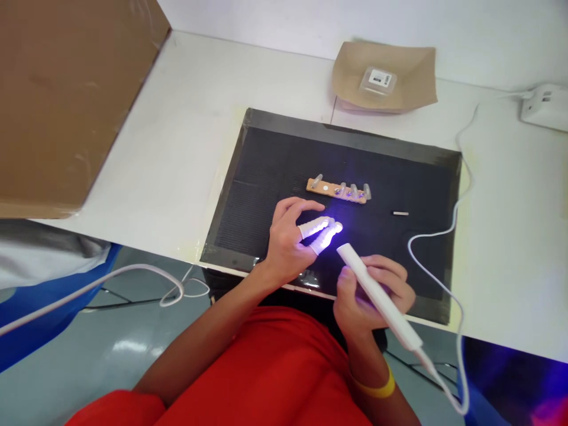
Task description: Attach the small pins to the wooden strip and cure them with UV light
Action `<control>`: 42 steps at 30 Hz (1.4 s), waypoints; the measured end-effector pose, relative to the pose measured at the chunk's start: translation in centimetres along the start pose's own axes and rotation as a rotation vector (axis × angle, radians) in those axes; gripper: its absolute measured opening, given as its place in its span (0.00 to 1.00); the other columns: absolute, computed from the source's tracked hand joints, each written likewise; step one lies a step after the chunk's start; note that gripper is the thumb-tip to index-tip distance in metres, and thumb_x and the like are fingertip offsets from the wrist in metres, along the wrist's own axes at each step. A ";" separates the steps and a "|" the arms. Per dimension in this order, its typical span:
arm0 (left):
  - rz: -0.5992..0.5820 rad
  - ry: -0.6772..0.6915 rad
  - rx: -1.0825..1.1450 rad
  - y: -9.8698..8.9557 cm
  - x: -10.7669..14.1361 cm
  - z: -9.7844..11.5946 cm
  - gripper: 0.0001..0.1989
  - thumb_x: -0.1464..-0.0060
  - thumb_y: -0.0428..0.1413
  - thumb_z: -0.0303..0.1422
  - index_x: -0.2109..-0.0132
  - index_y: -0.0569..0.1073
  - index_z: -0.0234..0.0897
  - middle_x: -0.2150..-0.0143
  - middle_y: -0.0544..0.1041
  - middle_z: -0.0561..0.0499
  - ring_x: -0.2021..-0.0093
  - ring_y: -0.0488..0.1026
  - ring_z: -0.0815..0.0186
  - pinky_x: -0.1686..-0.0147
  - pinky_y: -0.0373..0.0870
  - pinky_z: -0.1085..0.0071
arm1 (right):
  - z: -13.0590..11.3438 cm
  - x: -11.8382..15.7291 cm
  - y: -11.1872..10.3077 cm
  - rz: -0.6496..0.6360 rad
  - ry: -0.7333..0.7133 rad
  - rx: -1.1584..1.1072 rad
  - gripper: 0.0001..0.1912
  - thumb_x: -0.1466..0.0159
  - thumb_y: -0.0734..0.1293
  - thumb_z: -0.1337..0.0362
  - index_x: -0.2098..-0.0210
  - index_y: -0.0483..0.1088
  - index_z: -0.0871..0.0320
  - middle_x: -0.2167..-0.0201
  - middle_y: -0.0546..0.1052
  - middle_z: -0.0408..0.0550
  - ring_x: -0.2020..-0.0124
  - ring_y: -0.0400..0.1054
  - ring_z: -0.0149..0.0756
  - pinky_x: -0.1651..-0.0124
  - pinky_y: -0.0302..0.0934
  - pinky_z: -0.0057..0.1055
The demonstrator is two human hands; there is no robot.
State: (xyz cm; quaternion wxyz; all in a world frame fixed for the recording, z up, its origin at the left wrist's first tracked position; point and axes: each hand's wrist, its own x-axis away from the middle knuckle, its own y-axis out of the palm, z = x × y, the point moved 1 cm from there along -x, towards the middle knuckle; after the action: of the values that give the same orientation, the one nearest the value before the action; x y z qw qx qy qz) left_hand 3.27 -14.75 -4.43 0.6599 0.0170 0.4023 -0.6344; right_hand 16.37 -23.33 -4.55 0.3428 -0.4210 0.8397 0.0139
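My left hand (290, 239) is over the lower part of a black mat (266, 154), with white covers on two fingers. Their tips meet in bright violet light, pinched on something I cannot make out. In my right hand (373, 293) is a white pen-shaped lamp (381, 299) with a cable, its tip pointing at those fingertips. Above my left hand, a tan strip (328, 188) lies on the mat and bears several small translucent pieces. A small thin piece (400, 213) lies to the strip's right.
A brown paper tray (417, 80) at the back holds a clear labelled box (378, 81). A white power strip (550, 106) sits at the far right. The lamp's white cable (457, 207) curves along the mat's right side. A large brown board (71, 100) stands at the left.
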 end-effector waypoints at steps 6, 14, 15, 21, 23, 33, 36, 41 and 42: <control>-0.040 -0.088 0.070 -0.1 0.0 -0.3 0.08 0.43 0.69 0.29 0.55 0.81 0.38 0.55 0.83 0.49 0.51 0.73 0.63 0.50 0.77 0.65 | 0.7 -1.5 -0.5 -0.129 0.204 -0.210 0.19 0.42 0.74 0.75 0.57 0.69 0.52 0.61 0.75 0.44 0.59 0.73 0.37 0.63 0.72 0.35; -0.068 -0.006 0.073 -0.2 -0.2 -0.3 0.02 0.40 0.67 0.30 0.59 0.83 0.40 0.55 0.83 0.48 0.51 0.73 0.63 0.52 0.76 0.63 | 3.0 -6.4 -3.7 -0.475 0.318 -0.395 0.15 0.41 0.75 0.74 0.60 0.73 0.51 0.63 0.76 0.44 0.62 0.73 0.35 0.64 0.70 0.32; -0.070 0.007 0.079 -0.2 -0.3 -0.4 0.02 0.40 0.67 0.30 0.59 0.83 0.40 0.55 0.83 0.47 0.51 0.73 0.63 0.52 0.76 0.63 | 3.4 -7.2 -4.0 -0.526 0.348 -0.426 0.14 0.42 0.75 0.73 0.60 0.73 0.51 0.63 0.76 0.44 0.63 0.73 0.36 0.65 0.70 0.32; -0.136 0.019 0.128 -0.5 -0.5 -0.5 0.05 0.42 0.68 0.27 0.58 0.83 0.41 0.55 0.82 0.48 0.51 0.73 0.62 0.50 0.76 0.61 | 4.9 -11.1 -4.2 -0.799 0.416 -0.501 0.10 0.40 0.77 0.68 0.63 0.74 0.51 0.66 0.76 0.46 0.66 0.70 0.36 0.68 0.67 0.31; -0.160 0.031 0.145 -0.7 -0.5 -0.5 0.06 0.42 0.67 0.27 0.58 0.83 0.41 0.54 0.82 0.48 0.51 0.73 0.62 0.49 0.76 0.60 | 5.1 -11.7 -3.8 -0.822 0.423 -0.552 0.10 0.40 0.77 0.67 0.62 0.74 0.51 0.66 0.75 0.46 0.67 0.69 0.35 0.69 0.65 0.31; -0.285 0.077 0.166 -0.9 -0.8 -1.0 0.03 0.40 0.66 0.28 0.59 0.83 0.41 0.52 0.82 0.47 0.47 0.73 0.59 0.44 0.73 0.55 | 6.2 -12.2 -2.7 -0.842 0.538 -0.621 0.10 0.39 0.78 0.65 0.63 0.73 0.53 0.64 0.73 0.45 0.66 0.68 0.31 0.67 0.65 0.28; -0.302 0.077 0.192 -1.0 -0.8 -1.0 0.03 0.40 0.66 0.29 0.59 0.83 0.42 0.50 0.82 0.47 0.47 0.73 0.59 0.44 0.74 0.55 | 5.8 -12.7 -3.0 -0.848 0.488 -0.578 0.10 0.40 0.78 0.66 0.63 0.73 0.53 0.64 0.74 0.45 0.65 0.70 0.32 0.65 0.67 0.28; -0.300 0.161 0.248 -1.8 -3.0 -0.5 0.04 0.42 0.68 0.30 0.59 0.82 0.43 0.49 0.83 0.47 0.44 0.73 0.59 0.43 0.75 0.53 | 4.7 -15.5 -3.2 -0.910 0.279 -0.481 0.11 0.41 0.77 0.68 0.63 0.74 0.52 0.65 0.76 0.44 0.65 0.72 0.34 0.67 0.69 0.30; -0.288 0.184 0.223 -2.1 -4.0 -0.4 0.04 0.41 0.68 0.31 0.59 0.82 0.45 0.49 0.83 0.48 0.44 0.73 0.59 0.43 0.75 0.53 | 4.5 -16.4 -3.1 -0.903 0.246 -0.473 0.11 0.41 0.78 0.68 0.63 0.74 0.52 0.66 0.77 0.44 0.65 0.72 0.35 0.66 0.70 0.30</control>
State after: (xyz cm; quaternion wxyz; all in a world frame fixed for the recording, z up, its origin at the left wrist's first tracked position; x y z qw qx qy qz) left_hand 1.84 -11.63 -1.42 0.5168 0.0902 0.3866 -0.7585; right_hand 27.85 -12.52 2.47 0.1090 -0.8056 0.5823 0.0044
